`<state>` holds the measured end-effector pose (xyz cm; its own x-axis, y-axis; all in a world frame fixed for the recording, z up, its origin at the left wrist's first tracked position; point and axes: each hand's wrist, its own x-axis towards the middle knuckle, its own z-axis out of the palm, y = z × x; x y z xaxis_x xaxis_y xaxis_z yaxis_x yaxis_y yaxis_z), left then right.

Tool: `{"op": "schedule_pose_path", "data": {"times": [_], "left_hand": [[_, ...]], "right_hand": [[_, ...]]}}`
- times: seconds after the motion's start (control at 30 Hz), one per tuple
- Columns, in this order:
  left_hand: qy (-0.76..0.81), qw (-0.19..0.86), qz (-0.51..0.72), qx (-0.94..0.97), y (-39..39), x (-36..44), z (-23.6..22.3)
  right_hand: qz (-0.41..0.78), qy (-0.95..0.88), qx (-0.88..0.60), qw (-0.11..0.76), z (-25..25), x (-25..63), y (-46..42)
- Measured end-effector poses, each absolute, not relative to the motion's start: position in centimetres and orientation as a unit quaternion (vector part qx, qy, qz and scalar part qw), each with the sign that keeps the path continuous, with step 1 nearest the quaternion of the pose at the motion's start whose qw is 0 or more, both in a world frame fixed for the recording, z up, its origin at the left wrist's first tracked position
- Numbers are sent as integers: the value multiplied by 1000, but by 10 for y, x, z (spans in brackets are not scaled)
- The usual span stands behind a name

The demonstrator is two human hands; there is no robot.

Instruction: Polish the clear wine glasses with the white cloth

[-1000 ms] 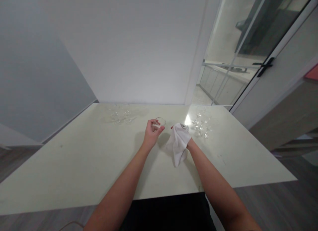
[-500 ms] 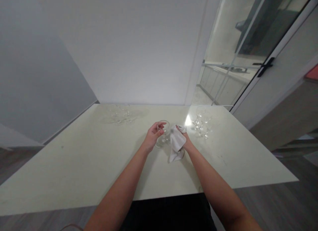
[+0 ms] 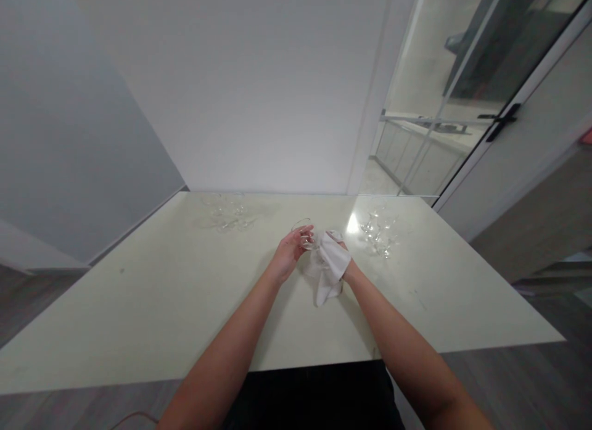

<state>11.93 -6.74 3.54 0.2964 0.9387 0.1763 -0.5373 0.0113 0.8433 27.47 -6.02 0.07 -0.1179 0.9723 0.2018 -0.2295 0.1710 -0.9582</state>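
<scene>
The two hands are close together over the counter. A group of clear glassware sits toward its far left, well apart from them. Next, the left hand is closed around a clear glass; just beside it, the right hand grips a pale cloth, which meets the glass, though what part it covers is hard to tell. A steady, light left grip and soft, even cloth pressure would suit such thin-looking glass. Farther right, more clear glassware stands near enough that the right elbow and cloth tail deserve care.
</scene>
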Motion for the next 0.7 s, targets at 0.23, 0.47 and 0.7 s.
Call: {"op": "schedule_pose_path", "data": {"times": [0.23, 0.47, 0.7], "left_hand": [[271, 653, 578, 407, -63, 120, 36], [201, 696, 524, 448, -74, 117, 47], [352, 582, 562, 471, -69, 123, 40]], "right_hand": [[409, -647, -375, 522, 19, 277, -85], [650, -534, -312, 441, 28, 287, -97], [374, -653, -414, 511, 21, 275, -90]]}}
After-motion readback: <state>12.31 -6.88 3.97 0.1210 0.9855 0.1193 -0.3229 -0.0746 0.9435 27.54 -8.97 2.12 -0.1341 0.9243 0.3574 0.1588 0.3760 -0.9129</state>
